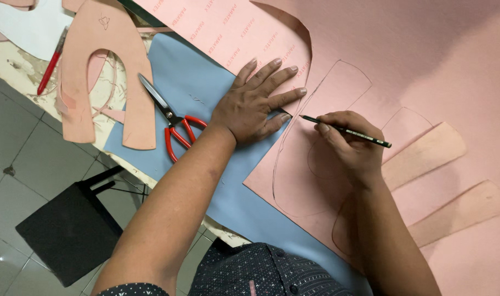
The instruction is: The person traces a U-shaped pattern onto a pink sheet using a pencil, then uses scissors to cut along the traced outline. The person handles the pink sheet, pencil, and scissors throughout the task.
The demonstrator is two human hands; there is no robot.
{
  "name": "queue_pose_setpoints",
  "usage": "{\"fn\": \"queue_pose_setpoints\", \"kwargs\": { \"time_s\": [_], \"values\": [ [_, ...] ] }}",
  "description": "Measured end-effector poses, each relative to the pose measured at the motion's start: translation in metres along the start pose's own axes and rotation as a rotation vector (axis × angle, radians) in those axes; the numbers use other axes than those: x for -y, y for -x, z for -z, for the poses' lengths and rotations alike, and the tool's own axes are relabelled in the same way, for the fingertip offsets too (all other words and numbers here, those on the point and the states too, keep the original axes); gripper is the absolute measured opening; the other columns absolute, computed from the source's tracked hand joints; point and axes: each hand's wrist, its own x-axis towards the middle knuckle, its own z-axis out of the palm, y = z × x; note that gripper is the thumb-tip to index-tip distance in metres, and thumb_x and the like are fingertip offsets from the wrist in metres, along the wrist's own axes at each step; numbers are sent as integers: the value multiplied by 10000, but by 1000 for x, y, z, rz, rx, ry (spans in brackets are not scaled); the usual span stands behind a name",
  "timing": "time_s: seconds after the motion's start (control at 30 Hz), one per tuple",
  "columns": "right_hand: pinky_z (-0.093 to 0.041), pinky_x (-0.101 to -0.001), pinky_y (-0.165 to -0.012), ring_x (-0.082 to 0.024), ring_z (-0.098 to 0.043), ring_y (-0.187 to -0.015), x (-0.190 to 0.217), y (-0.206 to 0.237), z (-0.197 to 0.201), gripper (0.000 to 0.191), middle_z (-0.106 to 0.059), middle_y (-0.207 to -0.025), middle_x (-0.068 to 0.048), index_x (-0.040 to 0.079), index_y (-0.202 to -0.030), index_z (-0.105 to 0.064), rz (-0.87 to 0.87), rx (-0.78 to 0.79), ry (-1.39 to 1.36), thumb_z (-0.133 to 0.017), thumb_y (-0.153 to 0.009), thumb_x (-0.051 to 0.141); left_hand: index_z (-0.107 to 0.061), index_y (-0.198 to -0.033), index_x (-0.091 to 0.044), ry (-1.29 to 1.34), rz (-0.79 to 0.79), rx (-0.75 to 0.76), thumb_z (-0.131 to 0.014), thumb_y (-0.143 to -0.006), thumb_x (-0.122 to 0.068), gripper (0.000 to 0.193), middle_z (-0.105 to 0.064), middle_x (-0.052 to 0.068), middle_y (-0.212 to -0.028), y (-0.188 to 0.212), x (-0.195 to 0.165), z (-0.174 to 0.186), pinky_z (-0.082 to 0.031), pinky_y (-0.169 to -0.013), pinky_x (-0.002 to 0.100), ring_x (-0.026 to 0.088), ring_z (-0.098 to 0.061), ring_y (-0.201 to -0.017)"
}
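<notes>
Broadly, a pink sheet [425,66] is spread over blue paper [195,82] on the table [9,66], pinned flat against shifting by the left hand [255,104], fingers spread. A pencil [346,131] is pinched in the right hand [351,145], tip on a drawn outline. Red-handled scissors [170,120] lie just beside the left wrist.

Left hand [255,101] flat, fingers spread, palm down; right hand [348,140] curled in writing grip.

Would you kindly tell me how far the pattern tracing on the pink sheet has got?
Done: several outlines drawn on the pink sheet. In hand: the right hand runs a pencil along a curve while the left hand presses flat. Left: cutting; the scissors lie idle.
</notes>
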Motion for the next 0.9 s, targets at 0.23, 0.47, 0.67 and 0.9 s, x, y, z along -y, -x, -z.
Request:
{"fn": "queue_pose_setpoints", "kwargs": {
  "time_s": [0.23, 0.47, 0.67, 0.9],
  "values": [
    [-570, -244, -853, -137, -706, -957, -2, 20, -9, 157, -728, -1027, -89, -27, -1115, -709, -63, 31, -14, -710, -958, -31, -496, -1516, -382, 3, -3, -13, -637, -956, -507, 590, -348, -14, -1645, 2, 1, 0, -133, -1273, 523, 229, -261, -1541],
    [-561, -238, -814, -138, -701, -932, -9, 20, -9, 160, -735, -1025, -100, -36, -1103, -717, -28, 50, 57, -712, -944, -46, -482, -1521, -408, -10, 5, -16, -629, -959, -520, 592, -333, -21, -1652, 1, 0, 0, -131, -1273, 521, 230, -270, -1539],
    [-550, -232, -788, -126, -697, -912, -8, 21, -11, 159, -736, -1015, -94, -37, -1111, -714, 20, 43, 82, -710, -952, -45, -486, -1509, -402, -6, 11, 0, -620, -958, -528, 581, -329, -25, -1650, 0, 0, -1, -131, -1272, 524, 230, -269, -1538],
    [-531, -226, -762, -119, -679, -886, -7, 20, -13, 151, -736, -1010, -96, -35, -1091, -722, 41, 34, 165, -713, -941, -47, -492, -1517, -398, -6, 5, -21, -614, -966, -533, 580, -336, -24, -1651, 1, 0, -2, -130, -1279, 521, 230, -270, -1540]
  ]
}}
